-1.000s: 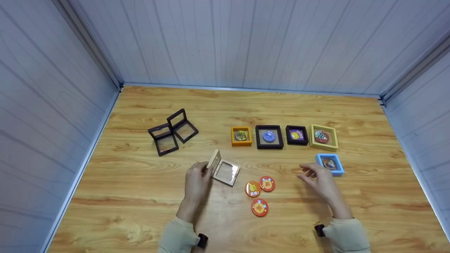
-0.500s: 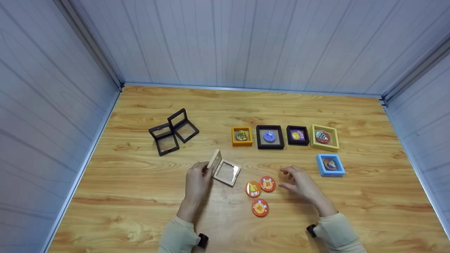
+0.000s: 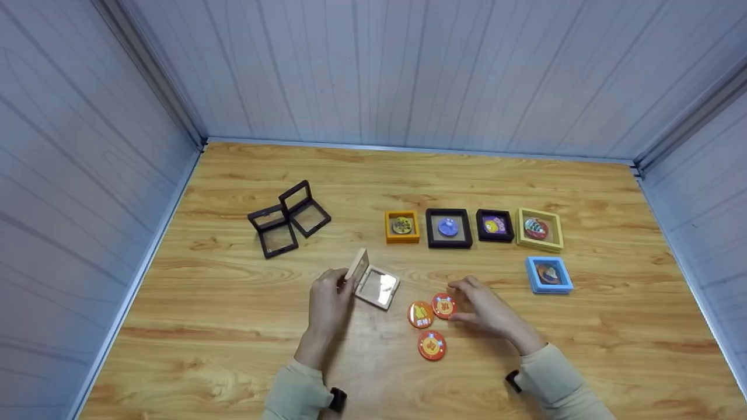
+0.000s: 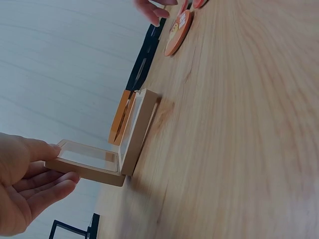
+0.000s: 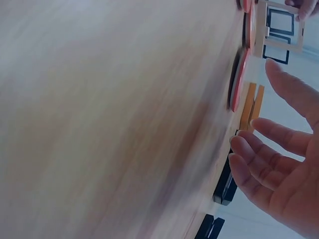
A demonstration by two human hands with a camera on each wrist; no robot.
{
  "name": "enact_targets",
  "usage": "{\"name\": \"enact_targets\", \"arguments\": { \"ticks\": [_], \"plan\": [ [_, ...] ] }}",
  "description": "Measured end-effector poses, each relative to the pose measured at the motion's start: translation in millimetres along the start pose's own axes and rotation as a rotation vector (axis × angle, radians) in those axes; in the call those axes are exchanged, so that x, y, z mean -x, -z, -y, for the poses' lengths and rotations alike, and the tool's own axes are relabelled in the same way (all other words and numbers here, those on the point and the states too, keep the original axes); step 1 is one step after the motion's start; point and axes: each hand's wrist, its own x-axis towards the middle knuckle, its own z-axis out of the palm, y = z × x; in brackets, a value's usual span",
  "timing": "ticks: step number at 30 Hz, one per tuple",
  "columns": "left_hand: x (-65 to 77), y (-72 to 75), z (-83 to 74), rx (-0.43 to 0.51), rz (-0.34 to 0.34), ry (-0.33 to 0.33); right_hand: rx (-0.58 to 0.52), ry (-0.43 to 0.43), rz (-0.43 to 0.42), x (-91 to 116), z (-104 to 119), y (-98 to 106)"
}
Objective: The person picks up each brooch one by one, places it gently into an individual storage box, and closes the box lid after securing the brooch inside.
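My left hand (image 3: 328, 303) pinches the raised lid of a beige hinged display case (image 3: 377, 287); its base lies on the table. In the left wrist view, the thumb rests on one face of the lid (image 4: 89, 155) with the fingers beneath. My right hand (image 3: 487, 308) reaches over a round red badge (image 3: 443, 305), thumb and forefinger spread at its right side. The right wrist view shows those fingers (image 5: 281, 137) apart, with nothing gripped between them. An orange badge with a yellow figure (image 3: 420, 314) lies beside the red one, and a second red badge (image 3: 432, 345) lies nearer me.
Two black hinged cases (image 3: 278, 238) stand open at the left. Behind the badges runs a row of closed cases holding badges: orange (image 3: 402, 238), black (image 3: 449, 244), a smaller black one (image 3: 495, 237) and yellow (image 3: 540, 245). A blue case (image 3: 549, 287) sits at the right. Pale walls (image 3: 373, 76) enclose the table.
My right hand has moved left from beside the blue case to the nearest red badge, its thumb and forefinger now at the badge's edge. My left hand keeps its hold on the lid.
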Motion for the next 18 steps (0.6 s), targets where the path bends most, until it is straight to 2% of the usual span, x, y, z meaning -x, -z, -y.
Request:
{"name": "enact_targets", "arguments": {
  "ticks": [8,18],
  "plan": [
    [0.0,-0.2,-0.6,-0.001,0.003,0.005,-0.005,-0.008,0.062,-3.3,1.5,-1.6],
    [0.6,-0.6,-0.2,0.01,0.003,0.007,0.024,-0.032,0.076,-7.4,1.6,-3.9]
  ]
}}
